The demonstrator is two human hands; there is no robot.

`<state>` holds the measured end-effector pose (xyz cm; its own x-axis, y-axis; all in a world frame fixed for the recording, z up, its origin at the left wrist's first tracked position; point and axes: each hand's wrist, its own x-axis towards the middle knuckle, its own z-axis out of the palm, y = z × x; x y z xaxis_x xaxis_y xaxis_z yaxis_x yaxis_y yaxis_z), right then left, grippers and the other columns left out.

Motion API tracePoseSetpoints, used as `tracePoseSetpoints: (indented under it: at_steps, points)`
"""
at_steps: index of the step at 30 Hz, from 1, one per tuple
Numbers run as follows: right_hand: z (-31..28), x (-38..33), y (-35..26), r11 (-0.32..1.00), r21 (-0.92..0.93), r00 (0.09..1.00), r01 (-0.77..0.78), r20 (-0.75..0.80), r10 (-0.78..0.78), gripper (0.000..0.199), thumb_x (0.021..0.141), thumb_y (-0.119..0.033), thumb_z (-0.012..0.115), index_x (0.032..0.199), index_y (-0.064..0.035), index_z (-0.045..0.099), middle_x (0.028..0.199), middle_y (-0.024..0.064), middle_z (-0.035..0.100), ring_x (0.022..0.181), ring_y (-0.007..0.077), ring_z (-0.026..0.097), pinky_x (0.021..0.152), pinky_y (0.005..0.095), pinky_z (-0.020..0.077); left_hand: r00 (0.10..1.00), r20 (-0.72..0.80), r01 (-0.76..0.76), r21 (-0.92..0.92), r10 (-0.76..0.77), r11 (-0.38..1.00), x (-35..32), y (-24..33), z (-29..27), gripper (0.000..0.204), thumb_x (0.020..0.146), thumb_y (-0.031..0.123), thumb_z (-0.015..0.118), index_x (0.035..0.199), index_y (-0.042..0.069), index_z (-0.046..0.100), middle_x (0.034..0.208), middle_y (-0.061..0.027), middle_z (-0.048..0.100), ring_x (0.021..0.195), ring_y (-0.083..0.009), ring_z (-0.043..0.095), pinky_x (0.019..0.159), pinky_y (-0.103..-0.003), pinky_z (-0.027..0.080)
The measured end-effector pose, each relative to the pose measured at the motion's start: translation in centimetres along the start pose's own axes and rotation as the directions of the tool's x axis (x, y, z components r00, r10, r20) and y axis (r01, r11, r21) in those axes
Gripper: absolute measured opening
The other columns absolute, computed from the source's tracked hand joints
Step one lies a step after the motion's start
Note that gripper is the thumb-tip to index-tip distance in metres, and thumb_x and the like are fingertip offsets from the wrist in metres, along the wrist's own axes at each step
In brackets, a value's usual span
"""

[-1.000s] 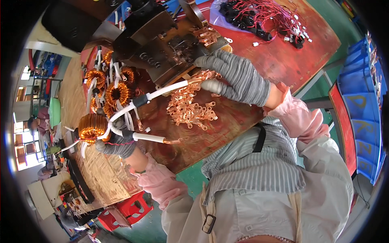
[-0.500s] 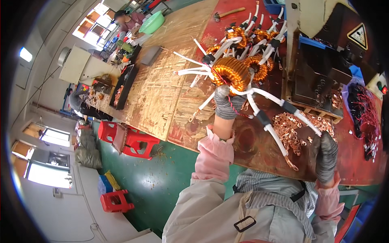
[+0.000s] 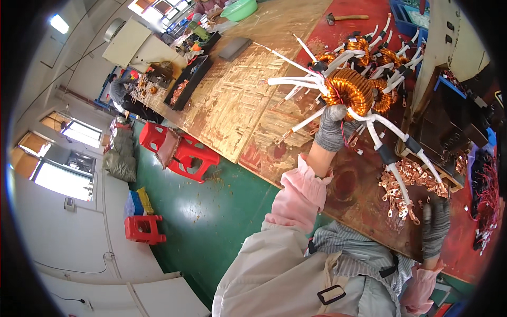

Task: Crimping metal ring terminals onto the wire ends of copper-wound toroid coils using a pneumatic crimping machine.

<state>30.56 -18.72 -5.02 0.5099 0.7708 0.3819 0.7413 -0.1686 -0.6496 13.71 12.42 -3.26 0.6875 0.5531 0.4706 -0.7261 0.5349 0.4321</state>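
A large copper-wound ring coil (image 3: 355, 91) with thick white sleeved leads sits over the table. My left hand (image 3: 331, 128), in a grey glove, is closed on its near lower side, the thumb against the winding. Two white leads (image 3: 393, 166) with black bands reach from the coil toward me, each ending in a copper lug (image 3: 413, 215). Just below the right lead's end is my gloved right hand (image 3: 436, 227), its fingers stretched toward the lug and apart from the thumb. Whether the fingertips touch that lug is unclear.
Loose copper lugs (image 3: 396, 193) lie heaped under the leads. More ring coils (image 3: 388, 57) stand behind. A dark machine (image 3: 454, 127) rises at right beside bundled red and black wires (image 3: 486, 195). A hammer (image 3: 346, 18) lies far back; red stools (image 3: 193, 158) stand at left.
My view has turned, shifting everything right in the picture. The right lead's copper end now shows above my right hand, which has drawn off it. My left hand still grips the coil.
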Motion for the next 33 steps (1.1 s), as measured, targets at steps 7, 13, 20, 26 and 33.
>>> tracePoseSetpoints:
  at_steps: [7,13,20,26,33]
  points:
    - [0.4,0.2,0.2,0.953,-0.250,0.983,0.171,0.115,-0.146,0.022,0.076,-0.007,0.061,0.097,-0.0044,0.057,0.085,0.0133,0.055,0.078,0.0294,0.053,0.071,0.0386,0.0433,0.997,-0.049,-0.047,0.096,0.052,0.994,0.2,0.0,0.6,0.069,0.067,0.024,0.074,0.122,0.000,0.040,0.114,-0.0163,0.053,0.102,-0.0297,0.055,0.085,-0.049,0.048]
    - [1.0,-0.4,0.8,0.983,-0.168,0.995,0.076,-0.058,-0.086,0.015,0.080,-0.004,0.057,0.095,-0.0043,0.055,0.087,0.0136,0.057,0.080,0.0287,0.056,0.073,0.0359,0.0447,0.999,-0.033,-0.038,0.083,0.041,0.996,0.2,-0.1,0.8,0.063,0.069,0.021,0.067,0.122,-0.001,0.040,0.115,-0.0173,0.052,0.105,-0.0326,0.053,0.091,-0.049,0.044]
    - [0.6,-1.0,2.4,0.997,-0.078,0.994,0.028,-0.105,-0.037,0.011,0.086,-0.007,0.053,0.097,-0.0030,0.054,0.088,0.0126,0.060,0.080,0.0244,0.058,0.073,0.0323,0.0458,0.999,-0.034,-0.004,0.076,0.007,0.997,0.0,-0.1,0.1,0.063,0.069,0.021,0.065,0.122,-0.001,0.040,0.117,-0.0175,0.051,0.106,-0.0326,0.051,0.090,-0.049,0.044]
    - [0.6,-1.5,3.1,0.997,-0.006,0.990,-0.082,-0.120,0.081,0.014,0.086,-0.008,0.055,0.099,-0.0027,0.054,0.089,0.0109,0.060,0.081,0.0197,0.058,0.074,0.0306,0.0462,1.000,-0.009,0.003,0.063,-0.003,0.998,0.1,-0.1,-0.3,0.065,0.068,0.022,0.067,0.123,0.000,0.039,0.118,-0.0168,0.050,0.107,-0.0323,0.051,0.091,-0.049,0.043]
    - [0.3,-1.3,3.0,0.997,0.012,0.992,-0.081,-0.100,0.081,0.015,0.087,-0.009,0.054,0.101,-0.0032,0.054,0.089,0.0099,0.060,0.080,0.0185,0.057,0.073,0.0297,0.0457,0.999,-0.029,-0.015,0.069,0.017,0.998,0.2,-0.2,0.8,0.066,0.068,0.021,0.067,0.124,0.000,0.039,0.118,-0.0165,0.050,0.108,-0.0323,0.051,0.091,-0.048,0.044]
